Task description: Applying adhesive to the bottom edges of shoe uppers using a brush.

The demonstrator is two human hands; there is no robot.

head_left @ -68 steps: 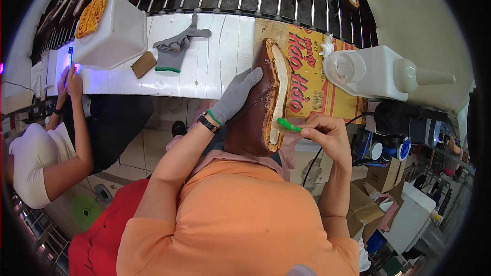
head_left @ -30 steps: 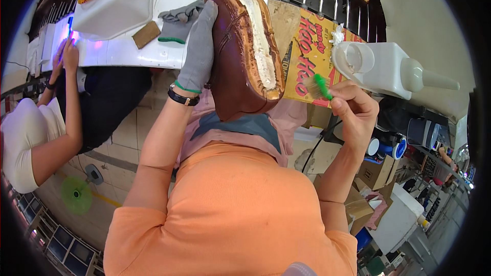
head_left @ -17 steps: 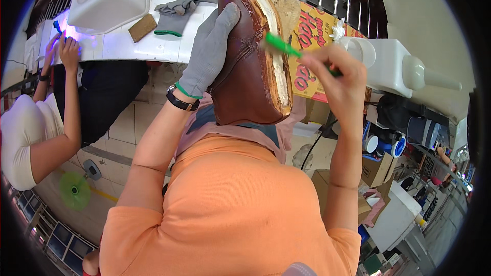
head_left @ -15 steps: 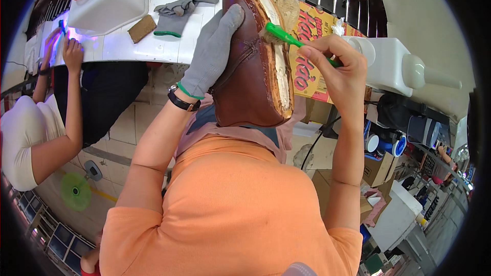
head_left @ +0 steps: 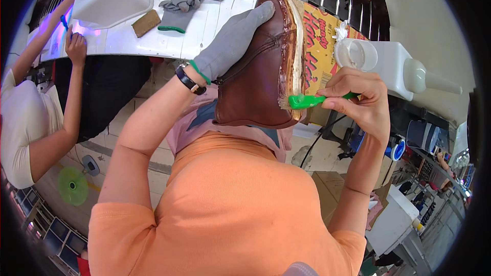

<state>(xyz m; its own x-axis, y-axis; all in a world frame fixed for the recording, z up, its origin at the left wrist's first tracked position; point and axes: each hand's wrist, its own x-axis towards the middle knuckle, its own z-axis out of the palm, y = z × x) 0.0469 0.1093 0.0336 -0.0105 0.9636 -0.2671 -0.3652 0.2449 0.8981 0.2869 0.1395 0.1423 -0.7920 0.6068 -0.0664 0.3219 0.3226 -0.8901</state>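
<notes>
A brown leather boot [head_left: 250,82] with a side zip is held up in front of me, its pale, open underside edge turned to the right. My left hand [head_left: 232,33], in a grey glove with green trim, is closed round its upper. Bare, my right hand [head_left: 360,99] pinches a green-handled brush [head_left: 307,101]. The bristles touch the lower edge of the boot's underside, near the end closest to me. A wet-looking sheen runs along that edge. Right of the boot stands a clear cup [head_left: 356,54], close above my right hand.
A spare grey glove [head_left: 186,5] and a brown block [head_left: 146,23] lie on the white table [head_left: 123,43]. White containers [head_left: 112,0] [head_left: 394,66] stand left and right. Behind the boot are a yellow printed carton [head_left: 319,36] and metal rollers. A co-worker's hand [head_left: 75,48] works at far left.
The brush has moved from the upper part of the boot's edge down to its near end. The boot has shifted slightly right and turned a little.
</notes>
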